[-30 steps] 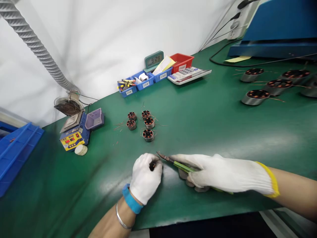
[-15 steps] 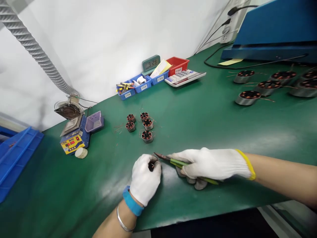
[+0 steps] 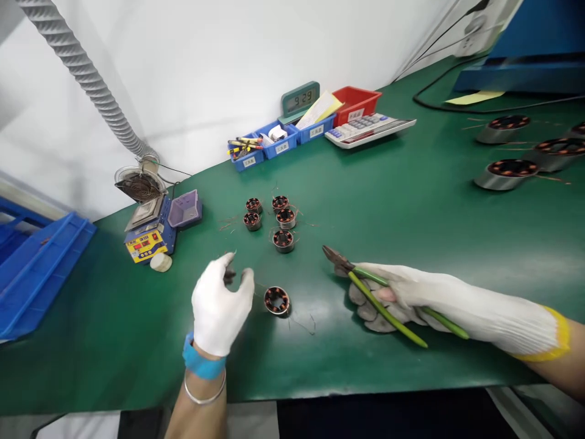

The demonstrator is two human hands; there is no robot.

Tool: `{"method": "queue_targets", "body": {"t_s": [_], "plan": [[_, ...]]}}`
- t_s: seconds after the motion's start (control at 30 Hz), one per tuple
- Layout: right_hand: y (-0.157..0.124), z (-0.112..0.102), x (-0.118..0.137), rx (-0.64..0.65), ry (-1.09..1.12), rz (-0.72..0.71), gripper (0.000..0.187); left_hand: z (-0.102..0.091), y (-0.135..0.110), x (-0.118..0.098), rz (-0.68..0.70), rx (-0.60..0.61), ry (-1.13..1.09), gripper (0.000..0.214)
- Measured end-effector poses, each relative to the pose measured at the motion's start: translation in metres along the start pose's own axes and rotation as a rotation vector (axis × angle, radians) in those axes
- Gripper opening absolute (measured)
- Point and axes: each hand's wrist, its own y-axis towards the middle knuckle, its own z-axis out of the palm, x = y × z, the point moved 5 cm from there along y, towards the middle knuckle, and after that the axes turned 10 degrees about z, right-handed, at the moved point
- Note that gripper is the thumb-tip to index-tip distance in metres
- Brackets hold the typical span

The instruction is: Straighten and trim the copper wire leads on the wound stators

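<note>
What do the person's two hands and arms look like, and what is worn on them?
Both hands wear white knitted gloves. The glove on the left hand ends in a blue cuff, and a thin silver bangle sits on the wrist below it. The glove on the right hand has a narrow yellow edge at its cuff. No sleeves cover the forearms.

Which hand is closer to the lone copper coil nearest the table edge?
Left. The left hand sits just left of the coil, apart from it. The right hand, holding green-handled cutters, is farther on its right.
</note>
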Motion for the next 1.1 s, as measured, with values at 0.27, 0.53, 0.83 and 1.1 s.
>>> {"method": "queue_targets", "body": {"t_s": [0.27,0.53,0.83,1.1], "plan": [[0.001,0.008,-0.003,0.112,0.262,0.044,0.043,0.034,-0.026,-0.03,0.584,0.606,-0.082,0.043],[-0.003,0.009,-0.002,0.059,0.237,0.057,0.054,0.047,-0.018,-0.026,0.481,0.416,0.047,0.017],[-0.01,0.038,-0.003,0.151,0.176,0.078,0.042,0.06,-0.019,-0.029,0.321,0.356,-0.035,0.008],[-0.015,0.048,-0.011,0.181,0.213,0.052,0.043,0.053,-0.016,-0.015,0.19,0.524,-0.261,0.012]]}}
